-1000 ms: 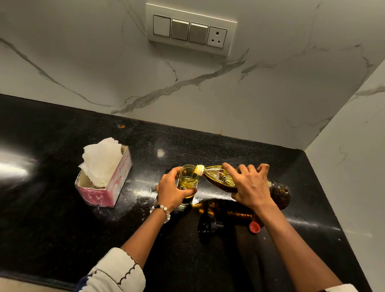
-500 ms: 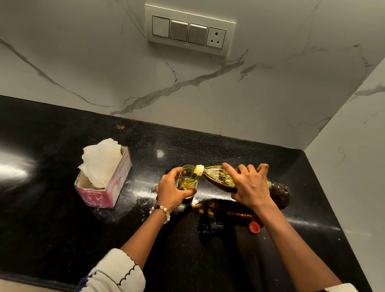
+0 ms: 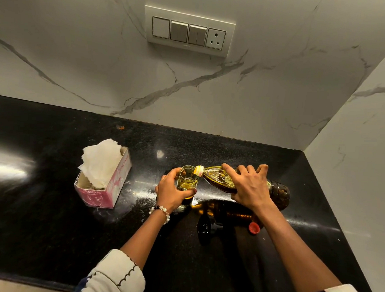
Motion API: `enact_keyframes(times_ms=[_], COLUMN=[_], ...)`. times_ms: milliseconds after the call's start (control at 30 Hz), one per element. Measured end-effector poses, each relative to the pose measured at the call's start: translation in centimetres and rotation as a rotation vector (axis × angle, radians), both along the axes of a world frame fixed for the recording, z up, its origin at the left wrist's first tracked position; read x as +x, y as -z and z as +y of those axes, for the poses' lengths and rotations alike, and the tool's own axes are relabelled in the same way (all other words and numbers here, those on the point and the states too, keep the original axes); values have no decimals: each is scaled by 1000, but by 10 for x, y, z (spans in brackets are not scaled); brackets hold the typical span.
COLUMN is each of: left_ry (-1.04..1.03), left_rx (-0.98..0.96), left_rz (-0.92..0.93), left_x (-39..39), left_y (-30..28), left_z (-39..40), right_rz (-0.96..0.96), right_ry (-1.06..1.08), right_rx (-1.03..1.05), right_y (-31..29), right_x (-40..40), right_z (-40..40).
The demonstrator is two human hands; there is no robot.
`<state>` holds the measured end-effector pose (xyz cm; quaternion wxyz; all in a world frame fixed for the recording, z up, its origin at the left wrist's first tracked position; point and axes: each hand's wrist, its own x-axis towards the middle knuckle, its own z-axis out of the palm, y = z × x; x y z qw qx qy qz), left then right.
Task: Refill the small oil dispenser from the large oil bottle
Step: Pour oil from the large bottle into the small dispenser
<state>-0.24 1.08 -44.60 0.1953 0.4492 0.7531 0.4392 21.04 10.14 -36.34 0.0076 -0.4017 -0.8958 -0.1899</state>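
The small glass oil dispenser [image 3: 187, 178] stands upright on the black counter [image 3: 51, 228], partly filled with yellow oil. My left hand [image 3: 171, 190] grips its lower body. My right hand [image 3: 249, 186] grips the large oil bottle [image 3: 280, 193], which lies nearly level with its yellow neck [image 3: 198, 170] over the dispenser's open mouth. A thin stream of oil runs from the neck into the dispenser. The dispenser's black top [image 3: 206, 227] lies on the counter in front, and a small red cap [image 3: 254, 227] lies to its right.
A pink tissue box [image 3: 110, 186] with white tissues sticking up stands to the left of the dispenser. Marble walls close the counter at the back and at the right. A switch panel [image 3: 189, 31] is mounted on the back wall.
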Motion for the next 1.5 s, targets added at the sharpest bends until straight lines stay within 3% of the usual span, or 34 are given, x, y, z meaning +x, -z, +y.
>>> enact_keyframes(times_ms=[1500], left_ry=[7], left_rx=[0], left_rz=[-15], left_x=[0], left_y=[-1], left_z=[-1], right_rz=[-41], right_ry=[10], right_rx=[-17], right_y=[-4], right_x=[-1], right_z=[-1])
